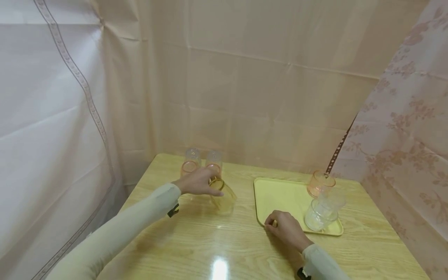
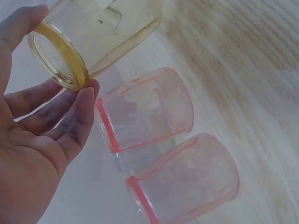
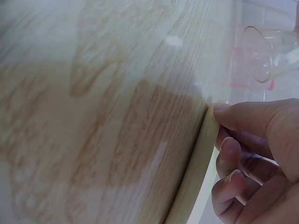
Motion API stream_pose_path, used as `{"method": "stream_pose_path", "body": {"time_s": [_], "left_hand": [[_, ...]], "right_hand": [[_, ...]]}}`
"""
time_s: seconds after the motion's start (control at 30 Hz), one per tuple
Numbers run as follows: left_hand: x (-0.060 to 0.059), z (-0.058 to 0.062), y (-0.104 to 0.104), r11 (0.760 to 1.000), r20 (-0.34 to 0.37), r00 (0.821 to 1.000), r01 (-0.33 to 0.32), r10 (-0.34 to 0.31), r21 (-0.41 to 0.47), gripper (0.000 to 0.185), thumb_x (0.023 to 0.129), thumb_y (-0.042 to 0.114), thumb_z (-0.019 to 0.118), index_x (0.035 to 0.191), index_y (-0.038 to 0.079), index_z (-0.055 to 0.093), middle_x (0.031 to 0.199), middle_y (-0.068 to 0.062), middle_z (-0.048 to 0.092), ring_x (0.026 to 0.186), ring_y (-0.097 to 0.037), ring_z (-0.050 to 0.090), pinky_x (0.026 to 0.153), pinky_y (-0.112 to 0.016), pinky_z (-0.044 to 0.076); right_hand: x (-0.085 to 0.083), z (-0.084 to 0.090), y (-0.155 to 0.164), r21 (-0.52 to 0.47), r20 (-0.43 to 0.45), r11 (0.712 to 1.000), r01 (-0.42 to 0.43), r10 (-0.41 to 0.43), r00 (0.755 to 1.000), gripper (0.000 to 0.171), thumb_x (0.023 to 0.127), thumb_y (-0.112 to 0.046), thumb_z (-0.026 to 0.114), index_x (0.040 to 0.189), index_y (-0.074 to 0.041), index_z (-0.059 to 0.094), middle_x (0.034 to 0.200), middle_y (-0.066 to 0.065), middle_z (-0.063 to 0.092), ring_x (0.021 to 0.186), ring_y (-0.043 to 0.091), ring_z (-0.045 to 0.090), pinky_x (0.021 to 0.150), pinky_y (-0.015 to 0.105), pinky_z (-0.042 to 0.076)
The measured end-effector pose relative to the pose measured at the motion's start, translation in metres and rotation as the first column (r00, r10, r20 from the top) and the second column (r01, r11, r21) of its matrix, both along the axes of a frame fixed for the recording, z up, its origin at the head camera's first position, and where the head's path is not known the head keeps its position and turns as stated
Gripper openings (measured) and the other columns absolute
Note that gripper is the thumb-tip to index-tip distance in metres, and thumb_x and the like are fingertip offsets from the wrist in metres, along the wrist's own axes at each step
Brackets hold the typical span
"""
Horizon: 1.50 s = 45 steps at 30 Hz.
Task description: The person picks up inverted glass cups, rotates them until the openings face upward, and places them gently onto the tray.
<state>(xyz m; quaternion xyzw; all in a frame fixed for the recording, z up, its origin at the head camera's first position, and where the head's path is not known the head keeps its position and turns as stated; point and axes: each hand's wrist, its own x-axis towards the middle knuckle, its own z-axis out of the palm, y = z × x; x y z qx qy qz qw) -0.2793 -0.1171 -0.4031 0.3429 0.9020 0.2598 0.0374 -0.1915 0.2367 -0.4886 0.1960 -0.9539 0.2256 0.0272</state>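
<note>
My left hand (image 1: 197, 182) holds an amber glass tumbler (image 1: 226, 202) by its thick base, thumb on one side and fingers on the other. The tumbler is tilted, base up and mouth slanting down toward the table. Close beside that hand two pink tumblers (image 2: 147, 109) stand upside down, with two clear tumblers (image 1: 193, 153) behind them. My right hand (image 1: 288, 229) is at the near left corner of a yellow tray (image 1: 280, 194), pinching its rim (image 3: 205, 133) between thumb and forefinger. Its other fingers are curled.
On the tray's right side stand an orange tumbler (image 1: 320, 186) at the back and a clear glass (image 1: 315, 218) nearer, with another clear glass (image 1: 334, 197) overlapping it in view. Cloth curtains (image 1: 262, 97) close off the wooden table's (image 1: 189, 241) back and sides.
</note>
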Motion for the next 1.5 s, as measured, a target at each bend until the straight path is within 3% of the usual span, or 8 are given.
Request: {"method": "stream_pose_path", "body": {"time_s": [0.5,0.87,1.17,1.33,1.5], "left_hand": [[0.003,-0.003,0.0,0.99,0.064,0.998,-0.028,0.019,0.139,0.046,0.086,0.051,0.081,0.11,0.017,0.06,0.108,0.003,0.066,0.096,-0.016,0.066,0.08,-0.032,0.056],[0.004,-0.017,0.004,0.978,0.103,0.99,-0.11,0.093,0.177,0.069,0.085,0.06,0.077,0.131,0.012,0.058,0.119,-0.003,0.066,0.098,-0.016,0.066,0.084,-0.034,0.056],[0.007,-0.025,0.015,0.958,0.134,0.985,-0.137,0.105,0.253,0.058,0.087,0.053,0.079,0.128,0.015,0.062,0.118,-0.004,0.066,0.096,-0.016,0.066,0.082,-0.033,0.056],[0.007,-0.028,0.02,0.957,0.162,0.984,-0.118,0.077,0.264,0.061,0.087,0.053,0.079,0.132,0.014,0.063,0.119,-0.007,0.068,0.096,-0.015,0.065,0.082,-0.033,0.056],[0.009,-0.029,0.026,0.95,0.194,0.978,-0.126,0.071,0.287,0.066,0.087,0.054,0.078,0.135,0.011,0.061,0.122,-0.004,0.065,0.101,-0.015,0.063,0.087,-0.035,0.054]], "right_hand": [[0.001,0.002,0.0,-0.001,0.006,1.0,-0.013,0.013,1.0,0.01,0.085,-0.012,0.084,0.082,-0.019,0.076,0.085,-0.011,0.067,0.065,0.001,0.052,0.056,0.023,0.046],[0.003,0.0,0.0,-0.002,0.007,1.0,-0.002,0.002,1.0,0.009,0.086,-0.014,0.084,0.084,-0.02,0.076,0.088,-0.011,0.069,0.067,0.002,0.053,0.058,0.023,0.047],[-0.002,0.003,0.002,0.017,0.002,1.0,-0.004,0.004,1.0,0.01,0.086,-0.016,0.083,0.083,-0.023,0.076,0.085,-0.014,0.067,0.07,0.003,0.055,0.061,0.025,0.048],[-0.004,0.012,0.0,-0.032,0.01,0.999,0.016,-0.016,1.0,0.007,0.089,-0.016,0.081,0.088,-0.021,0.076,0.087,-0.013,0.068,0.067,0.004,0.054,0.062,0.027,0.048],[-0.008,0.017,-0.005,-0.143,0.053,0.989,0.023,-0.015,0.998,0.008,0.093,-0.026,0.078,0.095,-0.018,0.077,0.092,-0.009,0.071,0.057,0.007,0.048,0.053,0.026,0.044]]}}
